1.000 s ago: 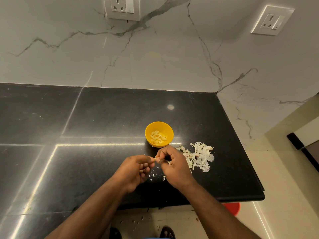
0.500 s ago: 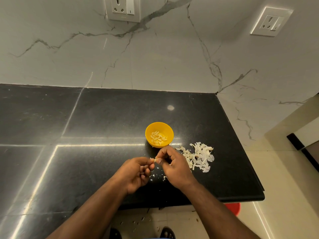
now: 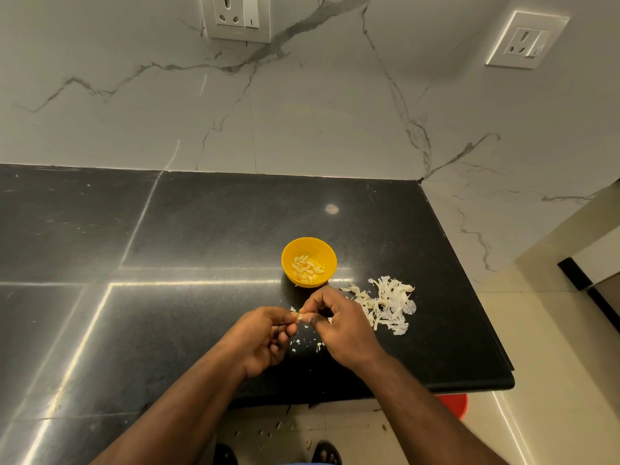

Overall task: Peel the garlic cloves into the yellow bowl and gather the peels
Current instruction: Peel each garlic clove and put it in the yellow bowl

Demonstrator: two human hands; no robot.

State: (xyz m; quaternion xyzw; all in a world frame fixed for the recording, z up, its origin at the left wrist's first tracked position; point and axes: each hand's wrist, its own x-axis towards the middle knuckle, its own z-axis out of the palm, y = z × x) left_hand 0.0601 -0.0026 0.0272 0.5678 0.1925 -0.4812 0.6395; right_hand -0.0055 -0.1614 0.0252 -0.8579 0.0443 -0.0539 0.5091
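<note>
1. Our left hand (image 3: 265,337) and right hand (image 3: 339,325) meet fingertip to fingertip just above the polished black stone countertop (image 3: 201,229). Together they pinch one small pale garlic clove (image 3: 299,317) with papery skin partly on it. Both sets of fingers are curled; neither hand is free.
2. The clove is too small for us to tell how its long axis lies, though it seems to run from one hand to the other.
3. The small round yellow plastic bowl (image 3: 292,250) sits just beyond the hands, away from our body and slightly to the right. It holds a cluster of peeled cloves (image 3: 308,267). The right hand is nearer to it, and nothing stands between.
4. We judge that the coming drop needs only a short forward reach over the near rim.
5. Small white skin flecks (image 3: 303,344) lie on the counter directly under the hands.
6. A loose heap of white garlic peels (image 3: 385,303) lies just right of the right hand, near the bowl but apart from it.
7. More flecks dot the cream floor tiles (image 3: 268,432) below the counter edge.
</note>
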